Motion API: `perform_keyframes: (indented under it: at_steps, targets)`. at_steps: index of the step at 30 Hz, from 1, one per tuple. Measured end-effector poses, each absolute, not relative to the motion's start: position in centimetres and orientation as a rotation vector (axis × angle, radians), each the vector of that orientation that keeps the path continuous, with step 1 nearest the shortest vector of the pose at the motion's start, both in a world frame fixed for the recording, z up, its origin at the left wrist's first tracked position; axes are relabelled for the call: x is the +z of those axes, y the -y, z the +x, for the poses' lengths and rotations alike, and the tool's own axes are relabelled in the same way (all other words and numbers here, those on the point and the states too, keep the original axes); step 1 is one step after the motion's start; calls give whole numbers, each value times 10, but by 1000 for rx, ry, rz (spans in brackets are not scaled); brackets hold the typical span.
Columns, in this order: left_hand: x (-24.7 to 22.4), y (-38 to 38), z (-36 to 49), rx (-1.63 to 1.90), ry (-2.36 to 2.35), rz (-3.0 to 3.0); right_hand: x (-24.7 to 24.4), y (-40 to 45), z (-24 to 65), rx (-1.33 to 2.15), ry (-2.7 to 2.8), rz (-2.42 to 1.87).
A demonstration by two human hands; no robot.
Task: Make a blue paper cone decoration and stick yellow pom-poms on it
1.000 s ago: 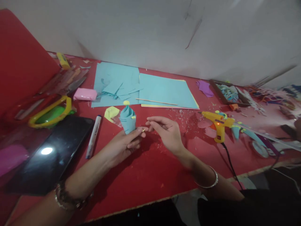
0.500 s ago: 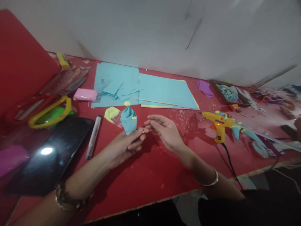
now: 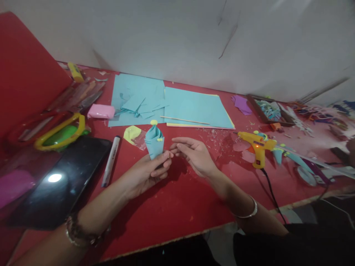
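Note:
A small folded light-blue paper piece (image 3: 154,142), wider at the top, stands upright in my left hand (image 3: 151,170), whose fingers are closed around its lower end. A yellow ball (image 3: 154,122) tops it, and small yellow bits (image 3: 159,140) sit on its right side. My right hand (image 3: 195,153) is just to the right, thumb and fingers drawn together near my left fingertips. Whatever may be between those right fingers is too small to make out.
Blue sheets (image 3: 198,105) with a thin stick (image 3: 184,120) lie behind. To the right is a yellow glue gun (image 3: 259,146); at the left are a marker (image 3: 111,160), a black tablet-like slab (image 3: 63,181) and a pink packet (image 3: 101,111).
The blue paper piece has shifted slightly right and turned a little in my left hand. A small yellowish bit seen earlier at my left fingertips no longer shows. My right fingers moved slightly left.

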State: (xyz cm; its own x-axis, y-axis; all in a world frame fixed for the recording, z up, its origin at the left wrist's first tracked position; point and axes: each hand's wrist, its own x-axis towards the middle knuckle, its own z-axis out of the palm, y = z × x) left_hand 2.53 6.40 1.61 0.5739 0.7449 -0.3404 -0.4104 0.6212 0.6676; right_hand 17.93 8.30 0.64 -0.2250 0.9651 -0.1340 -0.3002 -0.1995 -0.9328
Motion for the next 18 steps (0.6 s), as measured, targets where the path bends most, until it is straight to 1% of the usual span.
perform_keyframes:
  at_steps: [4,10,18]
  targets:
    - [16,-64,26,731,-672,567,7,-83,179,1658,956,-980]
    - [12,-64,26,721,-649,544,8,-83,180,1581,963,-1018]
    - [12,-64,26,707,-671,523,6,-83,179,1638,881,-974]
